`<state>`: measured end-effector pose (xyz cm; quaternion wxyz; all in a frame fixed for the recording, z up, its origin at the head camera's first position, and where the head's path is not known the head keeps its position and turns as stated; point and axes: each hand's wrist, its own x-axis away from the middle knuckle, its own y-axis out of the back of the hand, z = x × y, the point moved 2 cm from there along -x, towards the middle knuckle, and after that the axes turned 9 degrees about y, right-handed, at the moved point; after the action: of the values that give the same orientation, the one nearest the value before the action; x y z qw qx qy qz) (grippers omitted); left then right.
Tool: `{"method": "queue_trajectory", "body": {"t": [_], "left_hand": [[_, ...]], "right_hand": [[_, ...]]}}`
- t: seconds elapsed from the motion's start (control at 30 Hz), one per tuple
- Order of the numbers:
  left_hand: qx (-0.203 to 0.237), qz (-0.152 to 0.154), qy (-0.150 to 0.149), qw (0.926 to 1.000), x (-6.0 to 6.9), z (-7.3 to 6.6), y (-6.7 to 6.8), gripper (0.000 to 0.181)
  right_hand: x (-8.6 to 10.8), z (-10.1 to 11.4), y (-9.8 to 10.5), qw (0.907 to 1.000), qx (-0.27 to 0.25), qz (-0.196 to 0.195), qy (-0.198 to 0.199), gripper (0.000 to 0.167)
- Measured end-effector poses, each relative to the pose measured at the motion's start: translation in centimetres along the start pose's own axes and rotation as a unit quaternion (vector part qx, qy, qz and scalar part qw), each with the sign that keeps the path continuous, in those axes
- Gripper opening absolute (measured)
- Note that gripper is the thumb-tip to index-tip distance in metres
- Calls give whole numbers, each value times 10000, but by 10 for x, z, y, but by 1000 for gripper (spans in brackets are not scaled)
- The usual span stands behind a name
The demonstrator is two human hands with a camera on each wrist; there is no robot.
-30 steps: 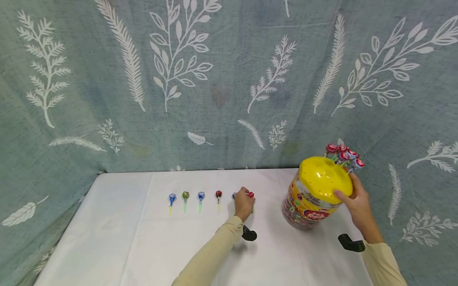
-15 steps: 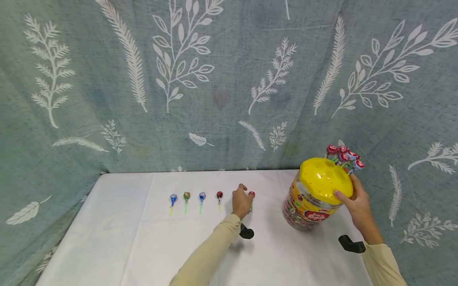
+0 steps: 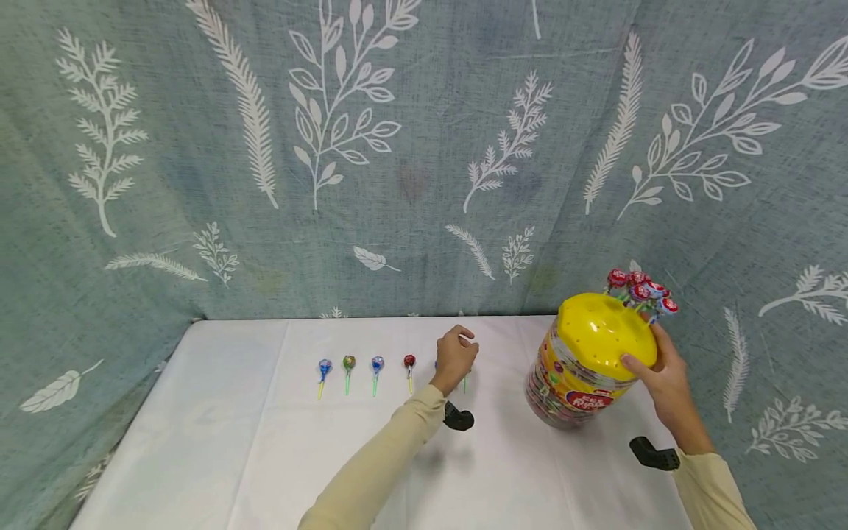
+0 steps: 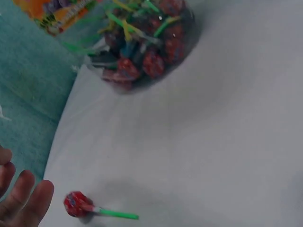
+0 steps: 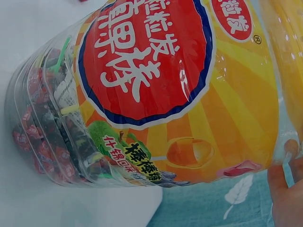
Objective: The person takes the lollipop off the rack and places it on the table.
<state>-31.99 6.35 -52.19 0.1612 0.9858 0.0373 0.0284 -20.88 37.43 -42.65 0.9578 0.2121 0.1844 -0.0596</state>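
Note:
My left hand (image 3: pixel 456 358), fingers loosely bent, hovers over the table's back part and holds nothing visible; its fingers (image 4: pixel 37 201) show beside a red lollipop (image 4: pixel 75 203) with a green stick. In the head view the hand mostly hides that lollipop and a blue one. On the right, my right hand (image 3: pixel 669 386) grips the yellow lid (image 3: pixel 603 331) of a clear jar (image 3: pixel 563 394), which tilts to the right. Several lollipops (image 3: pixel 639 292) stand in the lid's far right side. The right wrist view shows the jar's label (image 5: pixel 151 61) and the hand (image 5: pixel 288 189) at its lid end.
Left of my left hand, a spaced row on the white table (image 3: pixel 318 456) holds a blue lollipop (image 3: pixel 324 366), a green one (image 3: pixel 349 362), another blue one (image 3: pixel 377 363) and a dark red one (image 3: pixel 409 361). A patterned cloth (image 3: pixel 411 243) hangs behind.
My left hand shifted slightly left, then rose up and back to the right, over the red lollipop that showed beside it. My right hand keeps its grip on the jar.

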Motion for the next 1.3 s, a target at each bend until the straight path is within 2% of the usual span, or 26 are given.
{"method": "queue_trajectory", "body": {"t": [0.13, 0.37, 0.53, 0.77, 0.9, 1.0, 1.13, 1.3], "left_hand": [[263, 185, -64, 9995, 0, -11, 0, 10], [675, 403, -410, 9961, 2, -35, 0, 11], [925, 623, -676, 9915, 7, -59, 1, 12], [1260, 1063, -995, 9813, 16, -93, -1, 14], [1301, 1284, -1188, 9759, 21, -110, -4, 15], [1259, 1378, -1449, 9717, 24, -123, -8, 16], [1144, 1369, -1831, 9668, 28, -139, -13, 16], [998, 1247, -2163, 9632, 31, -158, -22, 16]], "right_hand": [[0, 1, 0, 10000, 97, 2, -21, 72], [0, 0, 0, 10000, 58, -26, 4, 72], [0, -1, 1, 10000, -60, -65, 11, 71], [0, -2, 1, 10000, -22, -17, -11, 71], [0, -3, 0, 10000, 24, 53, -49, 71], [-1, -3, -1, 10000, 16, 41, -43, 72], [-1, -3, -1, 9999, -100, 15, 16, 72], [0, -4, 1, 9999, -91, 10, 60, 72]]}}
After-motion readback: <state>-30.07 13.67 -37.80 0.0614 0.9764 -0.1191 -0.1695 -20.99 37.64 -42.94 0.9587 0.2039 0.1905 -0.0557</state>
